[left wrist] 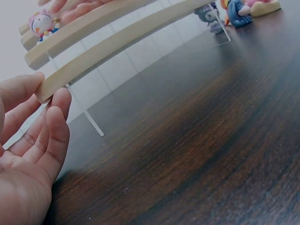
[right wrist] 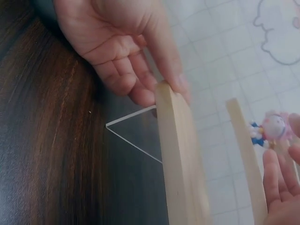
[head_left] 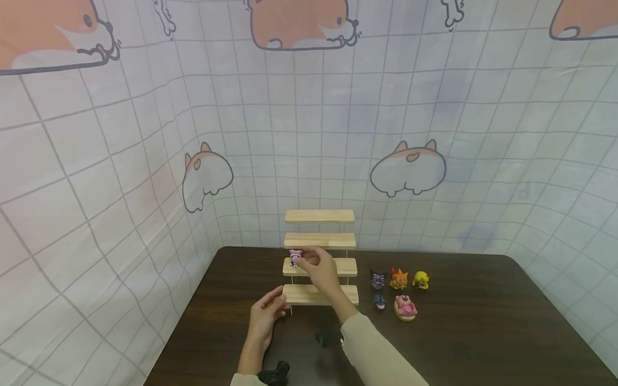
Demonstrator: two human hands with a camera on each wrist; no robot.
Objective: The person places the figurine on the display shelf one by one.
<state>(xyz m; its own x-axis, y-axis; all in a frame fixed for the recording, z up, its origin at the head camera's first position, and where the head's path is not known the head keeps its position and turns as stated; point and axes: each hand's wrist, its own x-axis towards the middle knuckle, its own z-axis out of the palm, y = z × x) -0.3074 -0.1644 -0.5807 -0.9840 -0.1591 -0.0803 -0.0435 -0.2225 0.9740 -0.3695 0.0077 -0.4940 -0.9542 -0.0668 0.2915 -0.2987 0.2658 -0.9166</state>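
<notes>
A small figurine with a pink hood and a white face (head_left: 295, 258) is at the left end of the second-lowest plank of a wooden tiered shelf (head_left: 309, 294). My right hand (head_left: 321, 271) has thumb and fingers at the figurine's right side and pinches it; part of that contact is hidden. In the left wrist view the figurine (left wrist: 42, 26) looks upright, its feet close to the plank. My left hand (head_left: 263, 317) grips the left end of the lowest plank (left wrist: 61, 82), thumb on top and fingers underneath.
Right of the shelf, several figurines stand on the dark wooden table (head_left: 463, 332): a dark purple one (head_left: 378, 280), an orange one (head_left: 399, 279), a yellow one (head_left: 421, 279), a blue one (head_left: 380, 302) and a pink one (head_left: 405, 308). Clear supports (left wrist: 89, 117) hold the planks.
</notes>
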